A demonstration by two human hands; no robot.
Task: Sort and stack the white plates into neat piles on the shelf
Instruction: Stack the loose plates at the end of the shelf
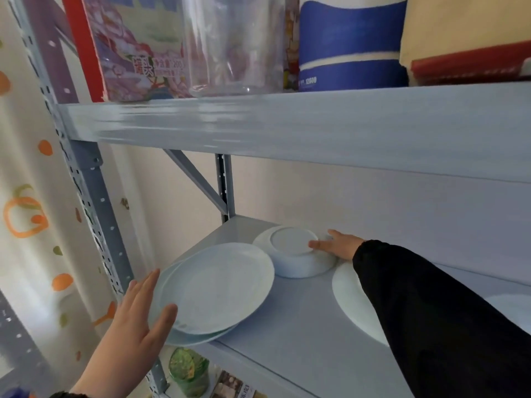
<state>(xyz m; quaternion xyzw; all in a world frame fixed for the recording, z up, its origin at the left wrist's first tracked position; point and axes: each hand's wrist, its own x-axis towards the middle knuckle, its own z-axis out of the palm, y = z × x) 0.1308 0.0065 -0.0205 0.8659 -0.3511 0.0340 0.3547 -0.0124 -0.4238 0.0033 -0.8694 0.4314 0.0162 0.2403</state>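
A pile of large white plates (218, 285) sits at the front left of the grey shelf (301, 334), its rim hanging past the shelf's edge. My left hand (135, 323) lies flat against the pile's left rim, fingers straight. Behind it stands a stack of small white plates turned upside down (293, 254). My right hand (339, 244) reaches to the back and touches that stack's right side, fingers on its base ring. Another white plate (353, 303) lies further right, partly hidden by my black sleeve. A sliver of one more plate (514, 308) shows at the right edge.
The shelf board above (287, 124) hangs low over the plates and carries a clear glass jar (235, 47), a blue and white roll (350, 44) and boxes. A perforated grey post (94, 214) stands left. A green-lidded jar (189, 372) sits on the level below.
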